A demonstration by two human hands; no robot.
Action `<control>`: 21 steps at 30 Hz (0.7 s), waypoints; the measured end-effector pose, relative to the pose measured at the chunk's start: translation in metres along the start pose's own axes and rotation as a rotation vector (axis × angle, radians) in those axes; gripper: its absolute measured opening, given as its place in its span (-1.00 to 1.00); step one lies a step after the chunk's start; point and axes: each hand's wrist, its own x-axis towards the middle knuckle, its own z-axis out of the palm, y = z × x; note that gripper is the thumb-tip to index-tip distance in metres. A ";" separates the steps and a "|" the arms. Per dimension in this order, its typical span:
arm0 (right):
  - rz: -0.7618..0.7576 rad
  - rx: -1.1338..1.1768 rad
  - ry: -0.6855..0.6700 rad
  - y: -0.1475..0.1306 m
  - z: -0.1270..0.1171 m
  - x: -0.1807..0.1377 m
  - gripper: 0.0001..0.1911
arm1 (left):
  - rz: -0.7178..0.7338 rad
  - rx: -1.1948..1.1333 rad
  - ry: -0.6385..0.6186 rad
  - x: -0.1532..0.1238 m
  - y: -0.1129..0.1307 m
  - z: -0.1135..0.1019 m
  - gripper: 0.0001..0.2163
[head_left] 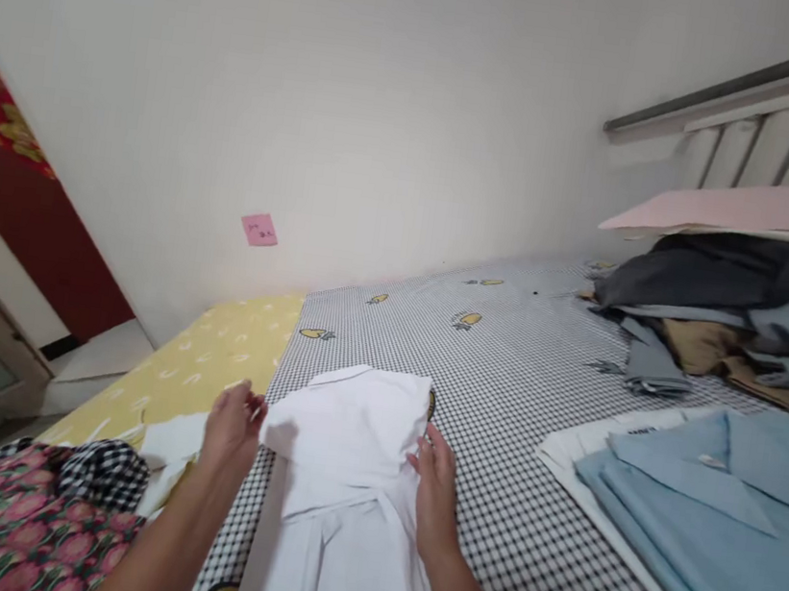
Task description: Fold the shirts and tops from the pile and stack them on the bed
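Note:
A white garment lies in front of me, with its far part folded over in a layer and a band or folded strip across its middle. My left hand is by its left edge, fingers loosely curled and apart, and I see no cloth between them. At the right edge, my right hand has its thumb and fingers at the fabric, apparently pinching it. The garment's near end runs out of view at the bottom.
Checked bedding with pineapple prints lies under everything, beside a yellow patterned cloth. Folded blue shirts are at right, a dark clothes pile behind them. Floral clothing lies at lower left. A white wall stands behind.

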 end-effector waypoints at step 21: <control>0.049 0.121 0.116 -0.007 0.003 -0.001 -0.41 | 0.672 1.810 -0.161 0.057 -0.027 -0.079 -0.50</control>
